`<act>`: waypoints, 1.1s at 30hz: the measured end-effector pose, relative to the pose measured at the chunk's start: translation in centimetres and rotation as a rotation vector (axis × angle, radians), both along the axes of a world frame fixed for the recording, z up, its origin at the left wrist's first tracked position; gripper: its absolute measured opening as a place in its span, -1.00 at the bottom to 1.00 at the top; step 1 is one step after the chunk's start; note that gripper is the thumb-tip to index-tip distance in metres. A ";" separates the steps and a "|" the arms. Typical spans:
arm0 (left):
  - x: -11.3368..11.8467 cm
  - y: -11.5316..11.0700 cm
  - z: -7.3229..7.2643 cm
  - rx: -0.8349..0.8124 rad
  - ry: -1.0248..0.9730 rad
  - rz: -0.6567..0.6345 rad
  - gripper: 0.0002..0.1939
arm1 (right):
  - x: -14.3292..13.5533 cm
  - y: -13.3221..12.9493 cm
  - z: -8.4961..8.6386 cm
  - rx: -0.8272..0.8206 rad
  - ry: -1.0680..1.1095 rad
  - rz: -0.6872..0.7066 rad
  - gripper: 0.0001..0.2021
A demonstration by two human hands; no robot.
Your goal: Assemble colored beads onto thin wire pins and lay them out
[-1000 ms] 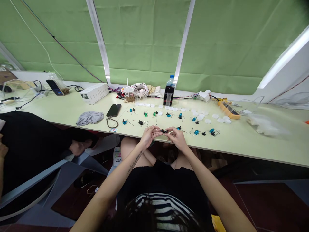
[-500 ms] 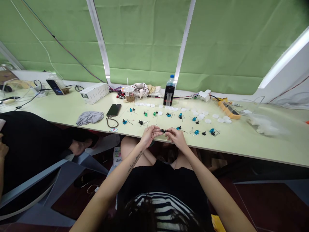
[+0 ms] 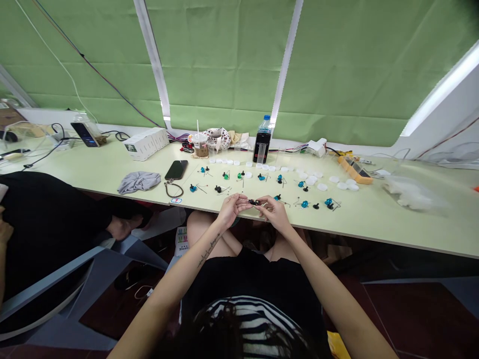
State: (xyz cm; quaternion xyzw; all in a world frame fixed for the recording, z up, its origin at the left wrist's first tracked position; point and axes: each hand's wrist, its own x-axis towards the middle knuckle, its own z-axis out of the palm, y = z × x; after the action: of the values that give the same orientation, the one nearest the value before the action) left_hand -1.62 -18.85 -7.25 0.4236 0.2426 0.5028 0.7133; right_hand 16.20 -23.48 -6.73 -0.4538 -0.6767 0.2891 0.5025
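Observation:
Just above the table's front edge, my left hand (image 3: 230, 209) and my right hand (image 3: 274, 210) meet around a small black part (image 3: 253, 202). Fingertips of both hands pinch it, one from each side; its exact kind is too small to make out. Beyond my hands, small sets of parts lie in loose rows: a blue knob-like piece (image 3: 261, 177) with a black one and thin bent metal rods, a green piece (image 3: 226, 176), and a black piece (image 3: 218, 189). Close to my right hand is another blue piece (image 3: 277, 198).
White round caps (image 3: 311, 180) lie behind the parts. A dark phone (image 3: 176, 170), a grey cloth (image 3: 139, 182) and a white box (image 3: 147, 144) are at left. A bottle (image 3: 266, 123) stands behind a propped phone (image 3: 261, 148). Another person (image 3: 52, 219) sits at left.
The black part has turned slightly between my fingertips, and my right fingers have shifted a little. The things on the table have stayed in place.

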 end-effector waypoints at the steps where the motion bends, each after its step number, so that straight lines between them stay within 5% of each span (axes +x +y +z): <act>1: 0.0 0.0 0.0 -0.001 0.001 0.002 -0.71 | 0.0 0.0 -0.1 -0.001 0.003 -0.004 -0.68; 33: 0.0 -0.1 0.1 0.000 0.005 0.003 -0.71 | 0.1 0.0 -0.1 -0.040 0.020 0.018 -0.67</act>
State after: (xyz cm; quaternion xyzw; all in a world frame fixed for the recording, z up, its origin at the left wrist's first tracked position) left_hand -1.61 -18.95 -7.15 0.4244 0.2451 0.5027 0.7121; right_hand 16.29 -23.43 -6.79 -0.4546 -0.6699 0.3115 0.4975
